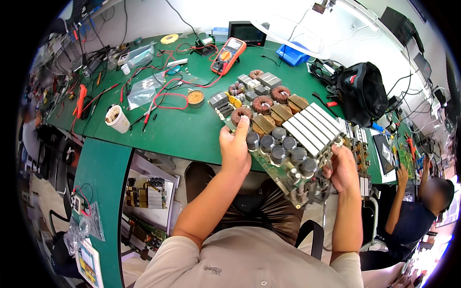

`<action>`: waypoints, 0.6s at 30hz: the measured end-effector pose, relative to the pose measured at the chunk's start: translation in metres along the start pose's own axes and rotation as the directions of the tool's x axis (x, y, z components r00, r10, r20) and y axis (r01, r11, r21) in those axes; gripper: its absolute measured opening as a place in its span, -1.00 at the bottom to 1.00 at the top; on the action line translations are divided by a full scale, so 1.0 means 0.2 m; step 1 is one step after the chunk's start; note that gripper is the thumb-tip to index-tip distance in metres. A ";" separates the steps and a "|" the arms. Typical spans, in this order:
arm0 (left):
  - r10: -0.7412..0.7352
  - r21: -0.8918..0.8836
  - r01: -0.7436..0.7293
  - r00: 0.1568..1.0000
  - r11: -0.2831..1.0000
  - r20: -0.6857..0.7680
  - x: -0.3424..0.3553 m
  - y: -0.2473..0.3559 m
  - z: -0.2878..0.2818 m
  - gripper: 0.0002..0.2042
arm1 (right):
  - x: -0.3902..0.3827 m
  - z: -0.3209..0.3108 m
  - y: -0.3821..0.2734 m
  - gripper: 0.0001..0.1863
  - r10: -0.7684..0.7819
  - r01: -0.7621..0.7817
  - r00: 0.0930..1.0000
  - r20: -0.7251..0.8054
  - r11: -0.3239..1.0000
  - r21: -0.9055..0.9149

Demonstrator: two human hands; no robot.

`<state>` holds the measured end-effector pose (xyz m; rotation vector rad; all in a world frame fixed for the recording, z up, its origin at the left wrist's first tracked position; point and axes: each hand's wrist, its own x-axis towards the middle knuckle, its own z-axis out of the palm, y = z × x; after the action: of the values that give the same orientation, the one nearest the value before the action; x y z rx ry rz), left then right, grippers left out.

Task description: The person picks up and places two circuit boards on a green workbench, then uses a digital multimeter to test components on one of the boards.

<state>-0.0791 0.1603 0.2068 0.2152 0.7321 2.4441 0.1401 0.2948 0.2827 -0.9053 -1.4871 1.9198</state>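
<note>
A large power circuit board (273, 161) with copper coils, black cylinder capacitors and a silver finned heatsink is held at a slant over my lap and the front edge of the green bench (168, 134). My left hand (234, 146) grips its left side, thumb on top beside a copper coil (241, 115). My right hand (342, 170) is closed on its right edge, below the heatsink (312, 125) and beside some dark wiring.
An orange multimeter (228, 56), test leads, a white cup (117, 119) and black bag (362, 93) sit on the bench. More boards (146, 192) lie in a low box at lower left. A co-worker (413, 216) sits at right; another person (30, 129) is at far left.
</note>
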 end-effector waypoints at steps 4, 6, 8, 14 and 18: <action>0.087 0.005 -0.087 0.991 0.996 -0.099 -0.11 -0.01 0.04 -0.69 | 0.12 -0.04 -0.13 -0.76 0.042 -0.038 0.998 0.043 0.994 -0.100; 0.141 0.030 -0.138 0.981 0.990 -0.136 -0.14 -0.03 0.02 -0.73 | 0.18 -0.03 -0.18 -0.77 0.071 -0.055 0.990 0.118 0.990 -0.130; 0.161 0.022 -0.160 0.972 0.987 -0.173 -0.15 -0.04 -0.01 -0.75 | 0.22 0.01 -0.22 -0.77 0.107 -0.072 0.975 0.195 0.982 -0.177; 0.214 0.011 -0.219 0.938 0.976 -0.271 -0.15 -0.08 -0.08 -0.75 | 0.42 0.07 -0.18 -0.76 0.168 -0.112 0.947 0.274 0.971 -0.209; 0.193 0.013 -0.202 0.913 0.979 -0.360 -0.16 -0.07 -0.07 -0.74 | 0.48 0.07 -0.17 -0.84 0.217 -0.140 0.926 0.308 0.957 -0.253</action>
<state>-0.0502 0.1454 0.1881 -0.1854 0.8702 2.7218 0.0696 0.3677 0.3003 -0.8701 -1.9116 2.1496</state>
